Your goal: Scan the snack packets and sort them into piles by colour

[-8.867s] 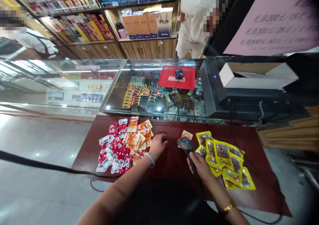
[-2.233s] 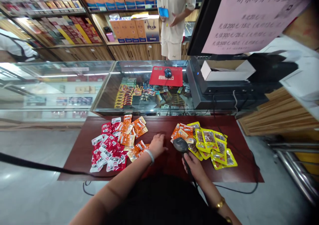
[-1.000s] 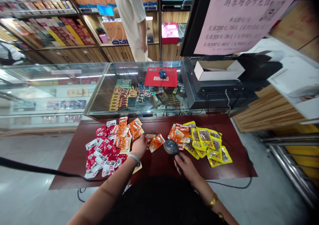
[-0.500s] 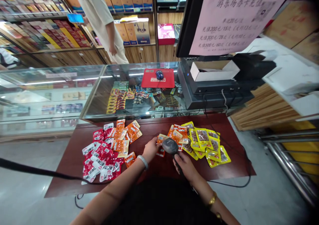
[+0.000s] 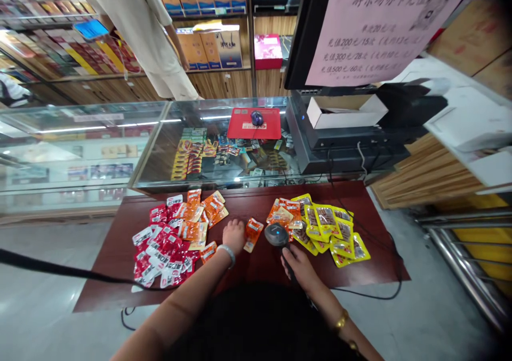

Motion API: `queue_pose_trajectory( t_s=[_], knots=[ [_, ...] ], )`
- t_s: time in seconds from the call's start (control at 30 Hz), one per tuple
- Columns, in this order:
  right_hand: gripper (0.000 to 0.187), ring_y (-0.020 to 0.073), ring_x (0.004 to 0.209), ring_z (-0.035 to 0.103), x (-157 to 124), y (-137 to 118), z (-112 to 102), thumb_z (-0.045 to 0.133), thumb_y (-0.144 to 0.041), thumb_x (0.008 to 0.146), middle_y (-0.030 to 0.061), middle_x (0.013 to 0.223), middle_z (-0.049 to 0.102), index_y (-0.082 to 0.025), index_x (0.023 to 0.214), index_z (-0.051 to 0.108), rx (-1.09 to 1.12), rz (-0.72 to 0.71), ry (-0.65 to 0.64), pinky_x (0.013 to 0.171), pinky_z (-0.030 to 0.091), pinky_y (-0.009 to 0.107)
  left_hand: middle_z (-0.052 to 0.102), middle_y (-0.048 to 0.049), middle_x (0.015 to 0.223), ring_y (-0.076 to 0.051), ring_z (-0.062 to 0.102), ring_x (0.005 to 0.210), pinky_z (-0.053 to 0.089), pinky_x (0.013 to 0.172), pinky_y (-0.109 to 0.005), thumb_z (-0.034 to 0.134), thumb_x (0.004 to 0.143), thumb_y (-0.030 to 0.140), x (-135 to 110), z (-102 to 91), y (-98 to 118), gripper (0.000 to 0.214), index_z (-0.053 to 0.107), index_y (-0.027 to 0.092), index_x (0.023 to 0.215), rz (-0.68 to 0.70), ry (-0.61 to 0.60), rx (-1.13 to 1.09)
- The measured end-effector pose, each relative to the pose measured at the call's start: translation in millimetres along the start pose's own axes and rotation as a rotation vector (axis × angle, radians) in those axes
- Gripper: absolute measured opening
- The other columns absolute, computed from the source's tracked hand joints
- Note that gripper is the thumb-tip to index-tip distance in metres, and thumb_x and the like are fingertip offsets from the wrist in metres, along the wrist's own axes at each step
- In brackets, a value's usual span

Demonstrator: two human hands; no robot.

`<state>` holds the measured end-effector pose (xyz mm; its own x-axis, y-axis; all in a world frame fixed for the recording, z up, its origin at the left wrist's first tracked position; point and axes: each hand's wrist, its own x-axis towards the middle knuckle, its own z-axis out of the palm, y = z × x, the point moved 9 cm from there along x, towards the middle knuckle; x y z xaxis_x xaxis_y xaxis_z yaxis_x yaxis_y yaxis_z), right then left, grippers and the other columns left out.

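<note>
One orange packet point(image 5: 253, 234) lies apart on worktop point(image 5: 250, 201), between hands. Left hand point(image 5: 234, 236) just beside it, grip unclear; right hand point(image 5: 298, 266) clasps scanner point(image 5: 277, 235) by near end, likely keeping its front uncovered.

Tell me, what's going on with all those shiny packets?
The person's right hand holds a dark scanner over the table. The left hand is close beside a single orange packet lying between the hands. On the left, red packets lie heaped beside orange packets. On the right, yellow packets lie piled, with more orange ones at their left edge.
</note>
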<state>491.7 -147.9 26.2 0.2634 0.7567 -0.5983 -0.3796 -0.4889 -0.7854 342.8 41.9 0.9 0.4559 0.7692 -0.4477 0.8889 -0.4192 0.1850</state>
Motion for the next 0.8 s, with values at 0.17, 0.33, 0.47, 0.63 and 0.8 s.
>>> queue_pose_trajectory(
  t_s=[0.17,0.33,0.47,0.63,0.8],
  knots=[
    [0.051,0.0072,0.037,0.041,-1.6,-2.6,2.0,0.062,-0.071,0.074,-0.0086,0.053,0.049,-0.022,0.081,0.051,-0.054,-0.010,-0.010,0.036,0.033,0.020,0.071,-0.0090,0.099,-0.021,0.068,0.095,0.049,0.084,-0.030,0.069,0.079,0.020,11.2,26.5,-6.9,0.025,0.057,0.017,0.101,-0.096,-0.141,-0.592],
    [0.054,0.0074,0.037,0.041,-4.4,-0.9,8.1,0.058,-0.074,0.074,-0.0073,0.055,0.051,-0.021,0.081,0.053,-0.115,0.000,-0.072,0.036,0.032,0.020,0.075,-0.0066,0.093,-0.019,0.071,0.089,0.056,0.081,-0.031,0.072,0.076,0.018,17.8,25.1,2.4,0.025,0.055,0.017,0.095,-0.120,-0.083,-1.252],
    [0.054,0.0069,0.035,0.038,-7.0,-0.4,13.9,0.058,-0.074,0.075,-0.0085,0.053,0.049,-0.021,0.083,0.053,-0.119,-0.002,-0.112,0.035,0.031,0.020,0.075,-0.0059,0.086,-0.018,0.071,0.081,0.056,0.076,-0.031,0.078,0.072,0.026,16.6,18.6,8.0,0.030,0.057,0.017,0.090,-0.123,-0.018,-1.303],
    [0.054,0.0066,0.035,0.038,-8.1,-4.0,11.3,0.057,-0.075,0.075,-0.0086,0.052,0.048,-0.021,0.077,0.049,-0.121,-0.017,-0.081,0.035,0.031,0.020,0.074,-0.0059,0.084,-0.017,0.069,0.076,0.055,0.072,-0.030,0.082,0.066,0.035,14.4,21.3,21.5,0.038,0.059,0.015,0.088,-0.106,-0.008,-1.387],
    [0.056,0.0066,0.036,0.038,-5.5,2.3,11.5,0.057,-0.075,0.075,-0.0086,0.054,0.049,-0.021,0.084,0.052,-0.134,0.009,-0.089,0.036,0.031,0.020,0.073,-0.0078,0.094,-0.017,0.068,0.088,0.052,0.086,-0.032,0.081,0.067,0.025,10.5,29.7,58.6,0.036,0.060,0.014,0.094,0.057,-0.227,-1.450]
  ],
)
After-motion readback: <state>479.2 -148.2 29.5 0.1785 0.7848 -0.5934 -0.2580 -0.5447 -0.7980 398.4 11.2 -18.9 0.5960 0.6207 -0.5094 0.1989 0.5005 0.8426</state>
